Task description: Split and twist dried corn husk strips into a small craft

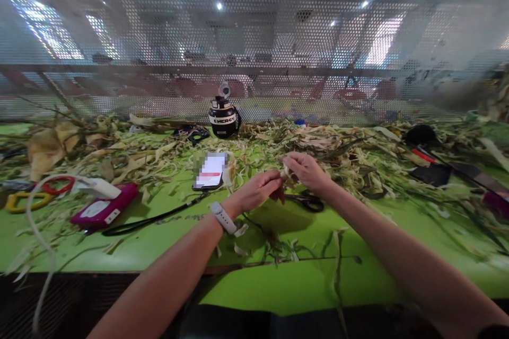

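My left hand [266, 186], with a pale watch on the wrist, is closed in a pinch just above the green table [326, 246]. Close beside it, my right hand [304, 168] pinches too, and a pale strip of plant husk [284, 174] runs between the fingers of both. Most of that strip is hidden by the fingers. Dark scissors [312, 202] lie on the table under my right wrist. To the left of my hands is a phone [210, 169] with a lit, partly blurred screen. A black strap [155, 220] stretches leftward from near it.
Loose husk strips [330, 143] cover much of the table's far side. A black bottle [223, 123] stands behind the phone. At left lie a magenta power strip [105, 209] with a white plug and cable, and a yellow handle [27, 201]. A perforated screen [258, 42] rises behind.
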The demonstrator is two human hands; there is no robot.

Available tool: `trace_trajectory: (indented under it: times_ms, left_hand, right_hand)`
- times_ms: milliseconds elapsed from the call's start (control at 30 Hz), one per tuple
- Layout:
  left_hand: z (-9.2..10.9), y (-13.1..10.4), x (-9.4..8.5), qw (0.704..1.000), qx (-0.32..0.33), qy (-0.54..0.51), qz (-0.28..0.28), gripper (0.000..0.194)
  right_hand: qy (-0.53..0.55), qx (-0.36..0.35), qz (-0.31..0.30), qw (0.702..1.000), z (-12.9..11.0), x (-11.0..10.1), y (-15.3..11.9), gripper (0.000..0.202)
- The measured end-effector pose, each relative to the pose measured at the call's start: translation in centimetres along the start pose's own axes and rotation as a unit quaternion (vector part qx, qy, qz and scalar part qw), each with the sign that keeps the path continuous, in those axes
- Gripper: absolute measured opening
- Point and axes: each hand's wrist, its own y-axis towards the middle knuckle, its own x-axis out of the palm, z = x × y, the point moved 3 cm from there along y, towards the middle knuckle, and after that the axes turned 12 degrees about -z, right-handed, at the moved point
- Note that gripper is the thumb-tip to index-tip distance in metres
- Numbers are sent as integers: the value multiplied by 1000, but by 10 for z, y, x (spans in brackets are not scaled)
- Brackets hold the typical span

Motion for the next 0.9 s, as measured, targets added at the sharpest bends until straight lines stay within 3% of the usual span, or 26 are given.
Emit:
trace_trajectory:
  times_ms: [100, 300, 400, 533, 633, 800, 900]
  left_hand:
    - [-5, 2, 1, 1000, -16, -11, 21, 21]
    - [-4, 3, -5, 981, 22, 140, 135, 18]
    - [-2, 3, -10, 967, 54, 168, 184, 15]
    - [1, 1, -12, 955, 83, 169, 227, 18]
    - [-1, 1, -11, 966, 73, 121, 218, 19]
    - [-7, 3, -5, 987, 50, -64, 136, 24]
    - [-3, 2, -5, 989, 59, -74, 113, 23]
  right_hand:
    - [-17, -4, 5, 1000, 0, 3, 0, 35]
    - [1, 5, 46, 999, 4, -5, 0, 37]
    - [-77, -13, 66, 995, 0, -12, -3, 39]
    - [-161, -58, 44, 984, -6, -10, -5, 34]
    - [-165, -69, 60, 982, -6, -7, -5, 32]
    - [-202, -80, 82, 973, -8, -5, -6, 29]
    - [-203, -81, 80, 973, -8, -5, -7, 30]
